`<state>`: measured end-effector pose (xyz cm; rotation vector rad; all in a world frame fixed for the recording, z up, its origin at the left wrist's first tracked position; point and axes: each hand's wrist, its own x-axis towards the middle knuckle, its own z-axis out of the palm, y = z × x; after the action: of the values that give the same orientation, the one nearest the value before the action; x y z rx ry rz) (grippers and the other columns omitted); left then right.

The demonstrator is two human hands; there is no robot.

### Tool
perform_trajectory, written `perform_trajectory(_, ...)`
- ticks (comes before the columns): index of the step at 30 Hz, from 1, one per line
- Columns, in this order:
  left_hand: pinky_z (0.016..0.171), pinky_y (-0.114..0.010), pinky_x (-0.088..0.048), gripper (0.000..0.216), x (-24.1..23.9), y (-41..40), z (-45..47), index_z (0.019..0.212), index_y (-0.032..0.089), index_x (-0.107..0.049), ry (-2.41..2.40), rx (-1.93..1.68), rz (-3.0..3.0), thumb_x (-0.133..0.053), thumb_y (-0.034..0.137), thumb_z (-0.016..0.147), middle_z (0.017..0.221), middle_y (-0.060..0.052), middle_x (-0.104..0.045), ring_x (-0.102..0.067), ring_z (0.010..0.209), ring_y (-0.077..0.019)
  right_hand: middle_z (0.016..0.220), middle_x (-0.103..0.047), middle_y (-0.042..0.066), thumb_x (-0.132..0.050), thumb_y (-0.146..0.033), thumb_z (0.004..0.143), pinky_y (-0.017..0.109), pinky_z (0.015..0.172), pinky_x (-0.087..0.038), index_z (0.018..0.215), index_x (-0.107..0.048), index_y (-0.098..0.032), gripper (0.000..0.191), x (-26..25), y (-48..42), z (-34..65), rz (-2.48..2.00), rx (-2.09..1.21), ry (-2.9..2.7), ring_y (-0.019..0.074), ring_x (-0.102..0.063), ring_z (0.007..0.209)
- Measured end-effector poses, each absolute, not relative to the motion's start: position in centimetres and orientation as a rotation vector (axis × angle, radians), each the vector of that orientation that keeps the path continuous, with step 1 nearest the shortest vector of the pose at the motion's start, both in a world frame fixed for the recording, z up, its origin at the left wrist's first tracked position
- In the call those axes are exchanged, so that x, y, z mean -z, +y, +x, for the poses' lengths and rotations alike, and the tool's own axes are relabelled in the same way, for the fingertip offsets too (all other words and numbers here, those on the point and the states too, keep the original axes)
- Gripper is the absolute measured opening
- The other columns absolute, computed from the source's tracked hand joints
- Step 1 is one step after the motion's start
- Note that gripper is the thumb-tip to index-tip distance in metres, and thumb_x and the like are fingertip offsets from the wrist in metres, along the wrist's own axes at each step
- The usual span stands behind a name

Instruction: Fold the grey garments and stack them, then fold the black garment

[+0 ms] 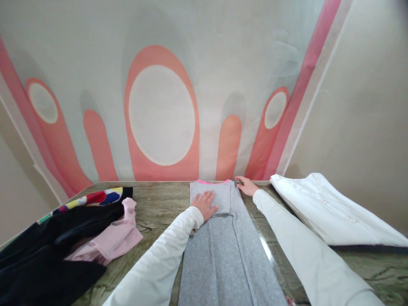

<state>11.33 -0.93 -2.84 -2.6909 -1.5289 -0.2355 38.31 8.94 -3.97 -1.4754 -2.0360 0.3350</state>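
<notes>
A long grey garment (219, 259) with bright pink trim at its neckline lies lengthwise in front of me, its sides folded inward into a narrow strip. My left hand (205, 205) rests flat on its upper part, fingers spread. At the garment's far right corner is my right hand (247, 185), its fingers reaching left and apart; whether they touch the fabric edge I cannot tell. Nothing shows in either hand. The garment's near end runs out of view at the bottom.
The wood-patterned table (156, 199) backs onto a wall (255, 51) with coral shapes. On the left lie black clothing (41, 250), a pink garment (117, 242) and a multicoloured cloth (95, 198). Folded white clothing (331, 208) is stacked on the right.
</notes>
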Motion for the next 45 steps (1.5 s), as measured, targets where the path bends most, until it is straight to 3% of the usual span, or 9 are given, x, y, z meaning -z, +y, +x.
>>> perform_trajectory(6, 0.103, -0.045, -0.017, 0.062, 2.0, -1.2, 11.4, 0.135, 0.019, -0.024, -1.541, 0.150, -2.738, -0.024, 0.055, 0.084, 0.143, -0.006, -0.019, -0.018, 0.129, -0.0228, 0.102, -0.062, 0.008, -0.051, -0.013, 0.071, 0.031, 0.089, -0.040, 0.110, -0.054, -0.014, 0.039, 4.8, 10.0, 37.9, -1.416, -0.429, -1.995, 0.0154, -0.056, 0.094)
perform_trajectory(12, 0.101, -0.050, -0.017, 0.071, 0.2, -1.4, 10.9, 0.135, 0.020, -0.024, -1.474, -0.031, -2.958, -0.040, 0.059, 0.077, 0.143, -0.006, -0.017, -0.016, 0.130, -0.0255, 0.082, -0.062, 0.002, -0.057, -0.021, 0.067, 0.031, 0.077, -0.043, 0.093, -0.061, -0.016, 0.027, 3.8, 7.7, 39.9, -1.364, -0.519, -2.019, 0.0147, -0.056, 0.078)
perform_trajectory(19, 0.102, -0.050, -0.013, 0.075, 0.2, -1.6, 10.1, 0.135, 0.024, -0.024, -1.330, -0.013, -3.131, -0.047, 0.060, 0.073, 0.143, -0.005, -0.016, -0.013, 0.130, -0.0259, 0.082, -0.058, 0.002, -0.057, -0.029, 0.070, 0.028, 0.073, -0.042, 0.098, -0.055, -0.015, 0.031, 2.8, 4.9, 42.2, -1.168, -0.888, -1.946, 0.0130, -0.054, 0.074)
perform_trajectory(25, 0.102, -0.051, -0.010, 0.075, 0.2, -1.9, 10.1, 0.135, 0.024, -0.022, -1.351, 0.007, -3.131, -0.045, 0.061, 0.074, 0.143, -0.005, -0.015, -0.011, 0.131, -0.0253, 0.087, -0.059, 0.003, -0.056, -0.027, 0.071, 0.029, 0.077, -0.040, 0.098, -0.057, -0.015, 0.029, 3.3, 4.9, 40.8, -1.214, -0.721, -2.011, 0.0141, -0.053, 0.081)
perform_trajectory(30, 0.102, -0.051, -0.010, 0.075, 0.3, -1.7, 10.1, 0.135, 0.026, -0.022, -1.349, 0.014, -3.125, -0.045, 0.062, 0.073, 0.144, -0.005, -0.015, -0.012, 0.131, -0.0253, 0.067, -0.055, -0.001, -0.055, -0.030, 0.072, 0.026, 0.063, -0.041, 0.092, -0.060, -0.017, 0.025, 3.5, 5.3, 40.6, -1.314, -0.536, -2.082, 0.0120, -0.050, 0.062)
perform_trajectory(35, 0.102, -0.051, -0.010, 0.075, 0.6, -1.7, 10.3, 0.136, 0.026, -0.020, -1.369, -0.007, -3.101, -0.043, 0.062, 0.074, 0.144, -0.004, -0.014, -0.011, 0.131, -0.0255, 0.066, -0.055, -0.002, -0.054, -0.027, 0.072, 0.025, 0.062, -0.042, 0.090, -0.060, -0.016, 0.022, 4.0, 5.6, 41.1, -1.338, -0.474, -2.068, 0.0122, -0.051, 0.061)
perform_trajectory(38, 0.102, -0.051, -0.011, 0.074, 0.5, -1.9, 10.5, 0.136, 0.026, -0.020, -1.392, -0.019, -3.074, -0.040, 0.063, 0.075, 0.144, -0.004, -0.013, -0.010, 0.131, -0.0258, 0.070, -0.056, -0.001, -0.054, -0.022, 0.071, 0.029, 0.069, -0.042, 0.093, -0.059, -0.017, 0.023, 4.2, 5.4, 41.0, -1.353, -0.396, -2.055, 0.0139, -0.052, 0.066)
perform_trajectory(42, 0.102, -0.051, -0.012, 0.073, 0.3, -2.3, 10.7, 0.136, 0.024, -0.020, -1.386, -0.009, -3.034, -0.036, 0.063, 0.077, 0.144, -0.004, -0.014, -0.011, 0.131, -0.0253, 0.092, -0.056, 0.006, -0.051, -0.015, 0.071, 0.035, 0.084, -0.037, 0.098, -0.055, -0.017, 0.028, 3.5, 3.8, 40.0, -1.377, -0.200, -1.983, 0.0179, -0.050, 0.089)
perform_trajectory(45, 0.102, -0.050, -0.013, 0.072, 0.3, -2.4, 10.8, 0.136, 0.023, -0.020, -1.408, -0.040, -2.998, -0.035, 0.062, 0.078, 0.144, -0.004, -0.013, -0.011, 0.131, -0.0249, 0.093, -0.054, 0.007, -0.049, -0.016, 0.073, 0.033, 0.085, -0.036, 0.092, -0.056, -0.016, 0.020, 2.9, 1.4, 38.6, -1.446, 0.011, -1.973, 0.0188, -0.048, 0.092)
